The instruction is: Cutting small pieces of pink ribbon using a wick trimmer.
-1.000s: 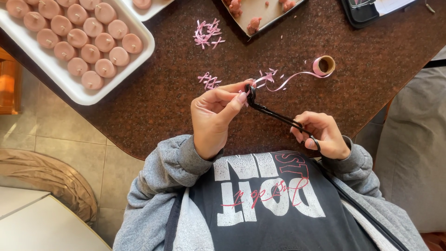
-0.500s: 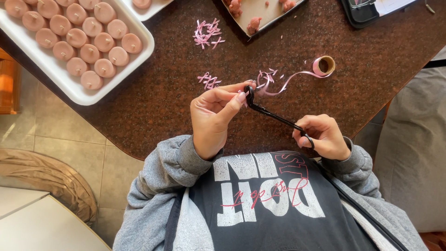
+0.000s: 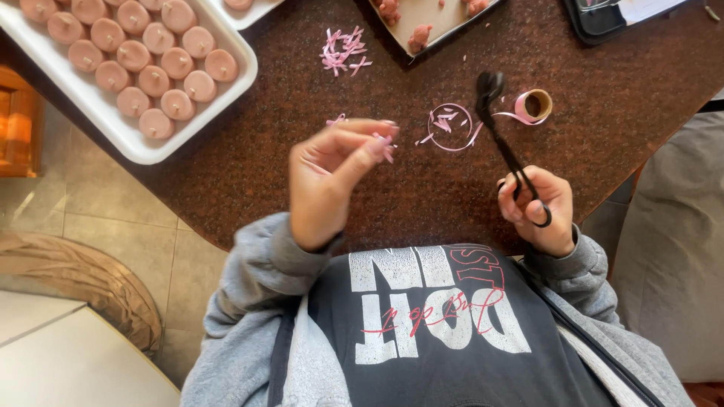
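My left hand is raised over the dark speckled table, its fingertips pinched on a small pink ribbon piece. My right hand grips the handles of thin black scissors, whose rounded tip points up and away toward a small ribbon spool. A loose pink ribbon loop with snippets lies on the table between my hands, trailing from the spool.
A white tray of round pink candles with wicks sits at the upper left. A pile of pink ribbon scraps lies near a cardboard tray holding pink pieces. A dark tray is at the top right. Tiled floor lies to the left.
The scissors have left the ribbon and swung right and upright with my right hand. My left hand now holds a cut-off piece; the ribbon tail lies curled on the table.
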